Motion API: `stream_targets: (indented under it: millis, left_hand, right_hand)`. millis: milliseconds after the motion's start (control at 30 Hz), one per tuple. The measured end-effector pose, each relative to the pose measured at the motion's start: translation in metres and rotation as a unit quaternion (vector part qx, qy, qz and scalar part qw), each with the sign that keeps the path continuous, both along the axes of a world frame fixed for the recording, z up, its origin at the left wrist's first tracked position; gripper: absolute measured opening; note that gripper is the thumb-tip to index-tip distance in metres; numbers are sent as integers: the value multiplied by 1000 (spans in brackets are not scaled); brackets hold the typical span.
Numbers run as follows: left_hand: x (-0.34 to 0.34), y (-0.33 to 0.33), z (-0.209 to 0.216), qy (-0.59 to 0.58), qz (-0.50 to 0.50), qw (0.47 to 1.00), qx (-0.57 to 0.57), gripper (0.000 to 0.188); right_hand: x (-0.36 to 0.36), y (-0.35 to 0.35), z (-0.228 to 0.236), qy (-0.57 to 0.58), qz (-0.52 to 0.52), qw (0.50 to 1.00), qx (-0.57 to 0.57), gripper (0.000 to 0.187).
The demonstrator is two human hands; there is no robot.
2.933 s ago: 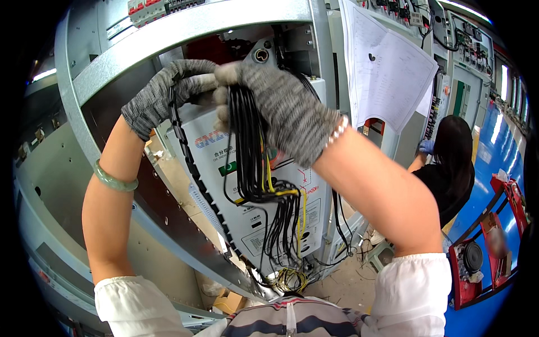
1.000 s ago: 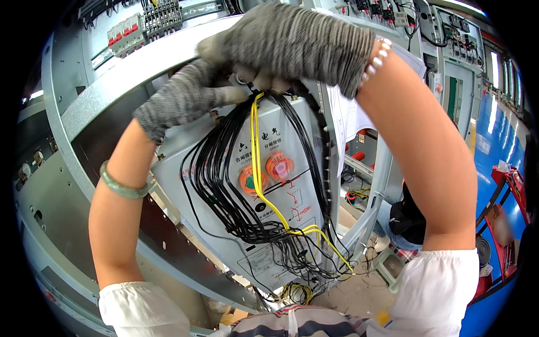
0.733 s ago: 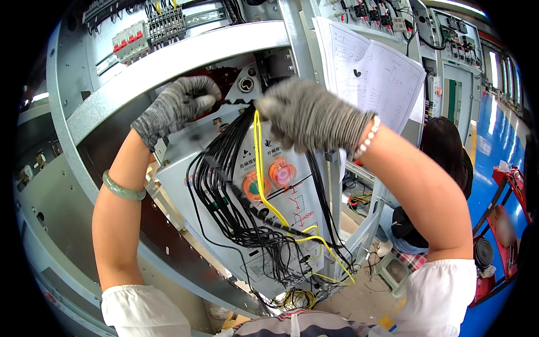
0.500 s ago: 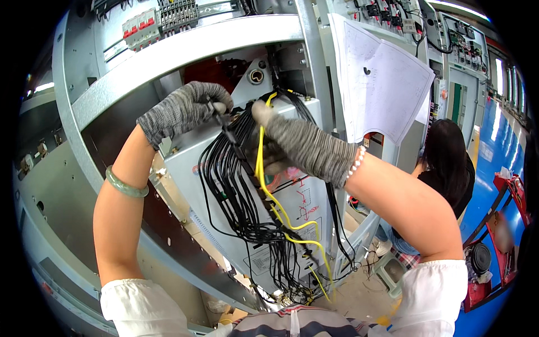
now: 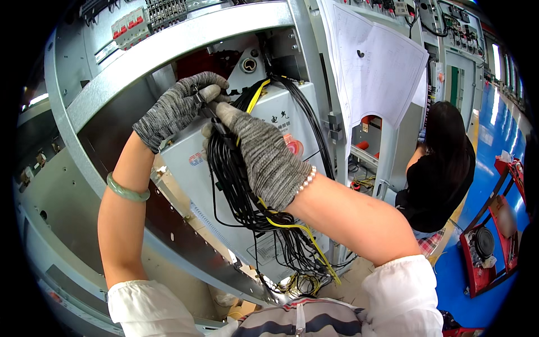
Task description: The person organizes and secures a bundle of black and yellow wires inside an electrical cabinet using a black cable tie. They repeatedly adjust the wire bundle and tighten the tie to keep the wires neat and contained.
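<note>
Both my hands wear grey knit gloves. My right hand (image 5: 264,160) is wrapped around a thick bundle of black wires (image 5: 233,191) with one yellow wire (image 5: 255,95), hanging in front of a white box-shaped unit (image 5: 292,121) inside a grey metal cabinet. My left hand (image 5: 177,106) pinches the top of the same bundle just above my right hand, fingertips touching it. The bundle fans out into loose ends (image 5: 297,264) near the cabinet floor. A green bangle (image 5: 126,192) sits on my left forearm, a pearl bracelet (image 5: 306,178) on my right wrist.
A grey metal crossbar (image 5: 185,39) runs above my hands, with red-and-white breakers (image 5: 129,28) behind it. Paper drawings (image 5: 376,67) hang at upper right. A person in black (image 5: 441,168) crouches at the right, by a blue floor (image 5: 488,146) and red cart (image 5: 488,253).
My hands came down from high above the bundle and closed in on it. My right hand slid down and now grips the wires lower, gathering them tighter; the view shifted slightly.
</note>
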State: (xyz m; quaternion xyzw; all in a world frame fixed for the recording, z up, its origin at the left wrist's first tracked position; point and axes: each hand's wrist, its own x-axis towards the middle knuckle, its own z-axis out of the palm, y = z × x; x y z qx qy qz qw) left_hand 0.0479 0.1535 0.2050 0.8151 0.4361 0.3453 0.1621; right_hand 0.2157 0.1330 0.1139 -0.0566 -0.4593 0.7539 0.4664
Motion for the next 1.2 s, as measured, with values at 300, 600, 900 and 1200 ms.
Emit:
stream_targets:
  millis: [300,600,900,1200]
  left_hand:
    - [-31,1,2,25,59,997,50,41]
    - [13,-13,-4,53,-27,998,-4,34]
    - [21,-18,-27,375,-87,868,314,35]
    - [45,-12,-24,270,-23,962,30,60]
  right_hand:
    - [12,21,44,-143,-65,972,172,21]
    - [31,47,86,-345,-165,798,466,31]
    - [72,38,68,-357,-188,720,564,31]
    - [86,41,10,-311,-341,637,618,51]
